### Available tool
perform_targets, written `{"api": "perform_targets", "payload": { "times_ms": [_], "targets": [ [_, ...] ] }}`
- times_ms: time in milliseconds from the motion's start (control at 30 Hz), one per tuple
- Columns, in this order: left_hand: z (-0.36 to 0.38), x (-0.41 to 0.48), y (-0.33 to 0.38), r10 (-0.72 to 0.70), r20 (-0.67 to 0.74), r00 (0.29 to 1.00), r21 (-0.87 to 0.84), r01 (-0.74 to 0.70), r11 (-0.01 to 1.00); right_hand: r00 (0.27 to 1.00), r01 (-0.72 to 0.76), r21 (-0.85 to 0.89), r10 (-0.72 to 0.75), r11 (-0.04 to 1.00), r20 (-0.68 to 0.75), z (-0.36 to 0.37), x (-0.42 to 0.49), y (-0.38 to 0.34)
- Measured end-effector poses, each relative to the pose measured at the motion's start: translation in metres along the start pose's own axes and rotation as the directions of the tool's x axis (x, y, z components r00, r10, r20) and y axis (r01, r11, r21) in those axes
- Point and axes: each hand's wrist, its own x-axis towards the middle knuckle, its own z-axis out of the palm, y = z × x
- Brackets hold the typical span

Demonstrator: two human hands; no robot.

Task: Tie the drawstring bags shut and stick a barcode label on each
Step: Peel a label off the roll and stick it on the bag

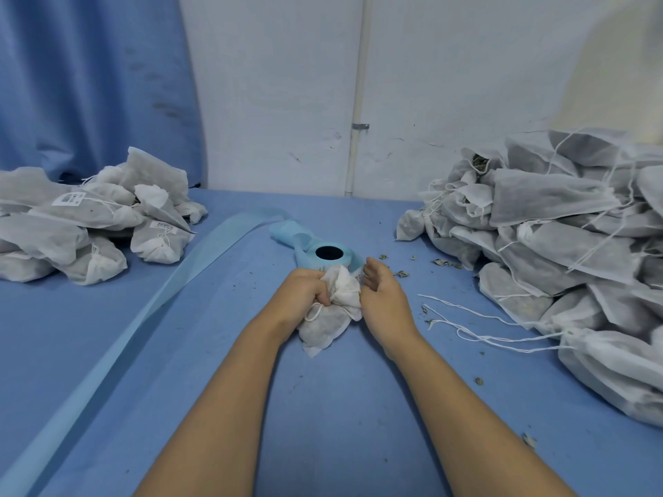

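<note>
Head view: left hand (pixel 303 294) fingers clamp the bag (pixel 323 328), right hand (pixel 385 295) fingers apart; barcode labels (pixel 69 199) unreadable.

Bright, even, cool diffuse light from above; no glare. Soft faint shadow under bag pile (pixel 559 242) at 3 o'clock. Fisheye bend: curtain (pixel 71 84) edge bows at 11. Warm washed-out blur at 1-2 o'clock corner; ctr sharp.

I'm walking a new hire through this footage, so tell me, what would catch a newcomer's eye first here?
First, two bare arms meeting in the middle: the left hand grips the neck of a white drawstring bag, and the right hand lies against its bunched top. Then the big heap of bags at right, a smaller barcode-labelled pile at left, and the blue label roll just beyond the hands.
</note>
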Motion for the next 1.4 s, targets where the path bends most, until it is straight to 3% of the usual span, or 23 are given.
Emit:
{"api": "perform_targets", "payload": {
  "times_ms": [167, 300, 433, 600, 833, 933, 1033, 1233, 1400],
  "targets": [
    [0.0, 0.0, 0.001, -0.018, 0.009, 1.0, -0.011, 0.018, 1.0, 1.0, -0.011, -0.001, 0.011, 1.0, 0.001, 0.0, 0.0, -0.001],
    [0.002, 0.0, 0.0, -0.003, 0.0, 1.0, -0.028, 0.003, 1.0, 0.997, 0.017, 0.03, -0.014, 0.999, -0.082, 0.0, -0.001, -0.001],
    [0.001, -0.001, 0.0, 0.001, 0.008, 1.0, -0.051, 0.0, 0.999, 0.968, 0.074, -0.082, -0.092, 0.994, -0.232, 0.0, -0.001, 0.0],
    [0.0, -0.003, 0.0, -0.008, -0.01, 1.0, -0.046, 0.007, 0.999, 0.954, 0.09, -0.138, -0.125, 0.986, -0.271, 0.0, -0.002, 0.0],
    [0.0, -0.002, 0.002, 0.009, -0.12, 0.993, -0.105, -0.021, 0.994, 0.946, 0.043, 0.18, 0.018, 0.983, -0.323, -0.006, -0.002, -0.006],
    [-0.002, -0.003, 0.004, -0.009, -0.181, 0.983, -0.254, -0.038, 0.966, 0.953, 0.029, 0.44, 0.108, 0.898, -0.282, -0.008, -0.003, -0.014],
    [-0.006, -0.001, 0.007, -0.004, -0.232, 0.973, -0.382, -0.087, 0.92, 0.971, 0.018, 0.549, 0.117, 0.836, -0.21, -0.009, -0.005, -0.02],
    [-0.007, 0.003, 0.003, 0.07, -0.361, 0.93, -0.331, -0.198, 0.923, 0.998, 0.008, 0.571, 0.033, 0.821, -0.062, -0.005, -0.008, -0.025],
    [-0.007, 0.002, 0.004, 0.131, -0.368, 0.921, -0.312, -0.255, 0.915, 0.992, 0.082, 0.442, -0.117, 0.893, 0.053, 0.004, -0.012, -0.028]
  ]
}}
